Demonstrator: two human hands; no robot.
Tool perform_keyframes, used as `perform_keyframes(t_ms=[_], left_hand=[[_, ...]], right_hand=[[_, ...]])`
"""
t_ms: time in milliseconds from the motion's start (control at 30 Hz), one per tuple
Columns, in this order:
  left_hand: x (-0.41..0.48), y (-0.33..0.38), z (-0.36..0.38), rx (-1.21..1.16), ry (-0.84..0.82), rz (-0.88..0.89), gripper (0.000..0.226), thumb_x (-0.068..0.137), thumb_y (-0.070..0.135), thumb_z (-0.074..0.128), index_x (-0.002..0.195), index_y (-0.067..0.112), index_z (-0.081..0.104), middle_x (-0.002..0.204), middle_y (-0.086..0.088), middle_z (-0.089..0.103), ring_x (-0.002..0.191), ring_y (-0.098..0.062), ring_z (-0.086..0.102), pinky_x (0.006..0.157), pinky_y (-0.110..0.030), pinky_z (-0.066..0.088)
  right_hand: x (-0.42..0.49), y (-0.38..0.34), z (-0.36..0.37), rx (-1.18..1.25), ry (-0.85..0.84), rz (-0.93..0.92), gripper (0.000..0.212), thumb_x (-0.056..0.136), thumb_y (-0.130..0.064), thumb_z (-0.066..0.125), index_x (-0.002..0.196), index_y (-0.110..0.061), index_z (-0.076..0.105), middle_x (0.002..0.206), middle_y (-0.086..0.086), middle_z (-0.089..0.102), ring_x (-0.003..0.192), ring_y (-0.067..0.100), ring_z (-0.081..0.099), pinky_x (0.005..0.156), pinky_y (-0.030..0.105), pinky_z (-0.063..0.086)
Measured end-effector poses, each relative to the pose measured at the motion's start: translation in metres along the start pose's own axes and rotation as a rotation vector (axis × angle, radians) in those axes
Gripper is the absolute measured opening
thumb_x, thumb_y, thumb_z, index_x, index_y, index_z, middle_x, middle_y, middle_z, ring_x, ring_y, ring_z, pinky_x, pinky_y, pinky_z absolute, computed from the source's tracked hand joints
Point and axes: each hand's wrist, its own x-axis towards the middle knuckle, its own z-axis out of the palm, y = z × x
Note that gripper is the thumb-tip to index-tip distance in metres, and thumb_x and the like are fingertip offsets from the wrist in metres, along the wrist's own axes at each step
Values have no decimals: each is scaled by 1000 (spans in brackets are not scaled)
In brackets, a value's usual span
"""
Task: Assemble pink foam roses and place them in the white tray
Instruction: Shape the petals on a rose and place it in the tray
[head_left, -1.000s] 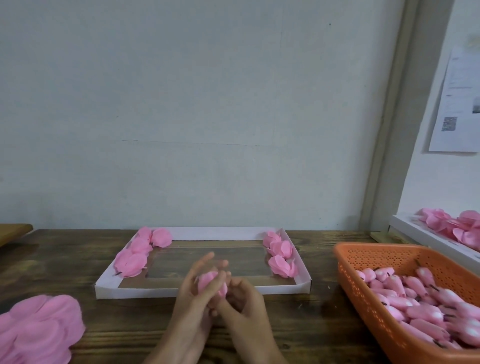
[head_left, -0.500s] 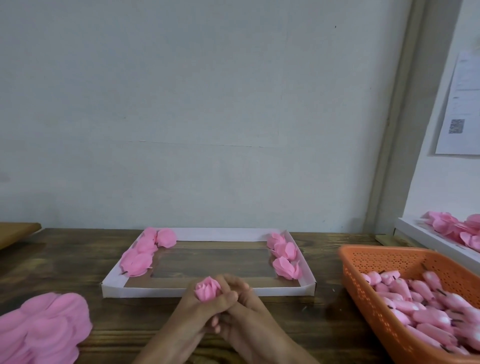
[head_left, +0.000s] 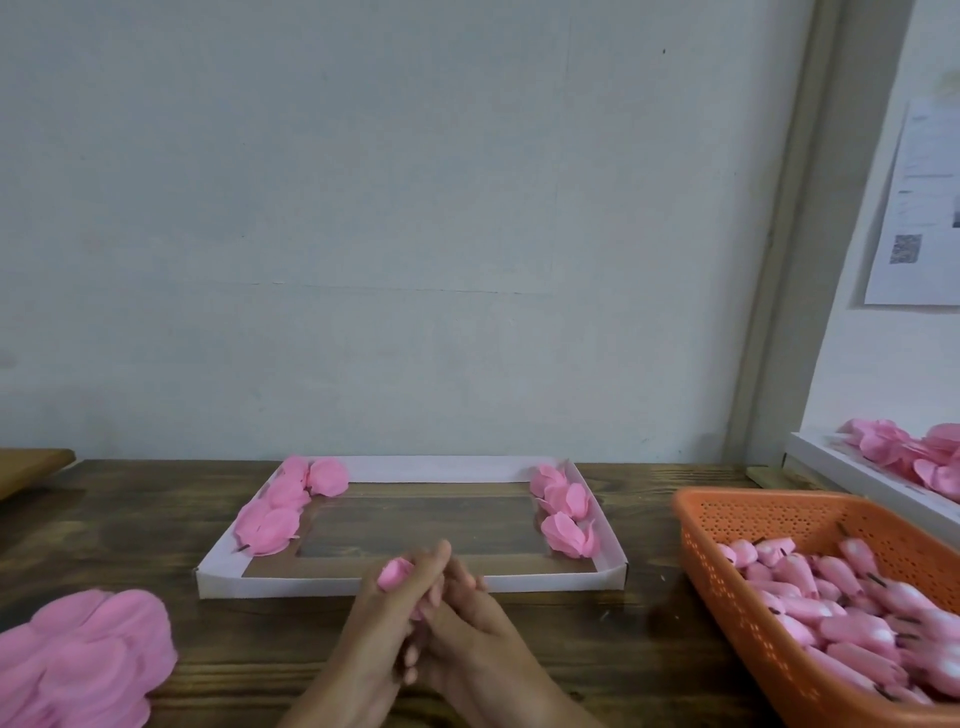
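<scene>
1. Pink foam everywhere, lol. The one that matters, the foam rose (head_left: 392, 574), is up off the tabletop (head_left: 130, 519) just in front of the white tray (head_left: 415, 586), right by its near rim and buried between the two hands.
2. The left hand (head_left: 395, 597) has its fingers curled over the bloom, so only a bit of pink pokes out. The right hand (head_left: 467, 618) is tucked against it from the tray's right side, fingers bent in on the lower end. My guess is it's pinching the base while the left presses a petal round. The actual contact is hidden though.
3. Holding it that tight makes sense to me. Foam springs back, so a loose wrap would probably unfurl.
4. Finished roses (head_left: 275, 514) line the tray's left edge, with a few more along its right edge and nothing in the middle. Looks like it's being filled from the sides inward.
5. Supplies flank the tray within easy reach. There's a heap of loose petals (head_left: 78, 660) to its left and nearer, and an orange basket (head_left: 727, 571) of buds (head_left: 841, 613) to its right.
6. Room-wise it's a dark stained-wood tabletop with a plain pale wall (head_left: 415, 208) behind the tray. A second tray (head_left: 857, 478) with pink pieces sits further right, beyond the basket. A sheet of paper (head_left: 924, 208) is stuck on the side wall above that.
</scene>
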Motion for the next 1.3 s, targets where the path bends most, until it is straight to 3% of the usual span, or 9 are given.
perform_keyframes(t_ms=[167, 300, 400, 600, 700, 900, 1033, 1167, 1300], left_hand=[[3, 0, 1, -83, 23, 9, 56, 78, 45, 83, 54, 9, 47, 73, -20, 64, 78, -30, 76, 31, -21, 39], [3, 1, -1, -32, 61, -34, 58, 76, 54, 76, 72, -2, 61, 103, -22, 77, 70, -22, 76, 34, -17, 36], [0, 6, 1, 20, -10, -38, 48, 76, 59, 68, 74, 12, 77, 112, -14, 78, 51, -15, 64, 31, -16, 31], [0, 4, 0, -11, -38, -34, 43, 78, 47, 73, 57, 13, 55, 100, -24, 75, 43, -21, 56, 30, -15, 31], [1, 4, 3, -34, -25, -28, 48, 82, 38, 83, 59, 10, 52, 88, -29, 68, 55, -23, 68, 30, -17, 33], [3, 1, 4, -82, 28, -15, 43, 83, 41, 70, 60, 9, 53, 100, -28, 75, 90, -33, 78, 31, -19, 37], [7, -2, 2, -156, 29, 9, 40, 82, 32, 70, 56, 9, 52, 91, -24, 72, 100, -42, 76, 36, -21, 44], [12, -7, -2, -131, -2, -7, 48, 80, 39, 86, 55, 14, 55, 91, -18, 74, 102, -39, 76, 36, -18, 40], [13, -7, -6, -57, -10, -14, 49, 67, 55, 82, 53, 18, 54, 91, -19, 75, 91, -36, 72, 46, -21, 40]], right_hand=[[-2, 4, 0, -108, 78, 124, 35, 85, -40, 69, 104, -12, 62, 65, 8, 64, 56, 21, 58, 53, 30, 49], [-6, 11, 4, -251, 135, -55, 15, 105, -16, 60, 120, -15, 56, 79, -2, 74, 61, 17, 63, 59, 31, 54], [-9, 10, 2, -318, 145, -161, 19, 104, -5, 59, 122, -5, 52, 87, 0, 76, 65, 17, 66, 63, 31, 56], [-7, 1, 3, -305, 149, -34, 24, 101, -39, 63, 102, -15, 66, 71, 0, 61, 61, 17, 61, 56, 29, 50], [-7, 4, 8, -374, 227, 25, 25, 99, -51, 63, 97, -27, 68, 70, -2, 63, 59, 17, 61, 53, 30, 49], [-12, 17, 7, -451, 223, -126, 21, 105, -37, 59, 125, -42, 54, 101, -9, 77, 69, 16, 68, 63, 34, 58], [-11, 15, 5, -494, 225, -177, 32, 105, -20, 60, 133, -31, 49, 103, 1, 77, 64, 19, 66, 61, 36, 56], [-9, 10, 6, -500, 207, -114, 14, 109, -26, 52, 123, -22, 54, 84, 7, 67, 66, 19, 64, 65, 41, 53], [-8, 11, 13, -524, 197, 34, 42, 113, -41, 30, 116, -4, 48, 92, 16, 52, 56, 3, 54, 57, 22, 47]])
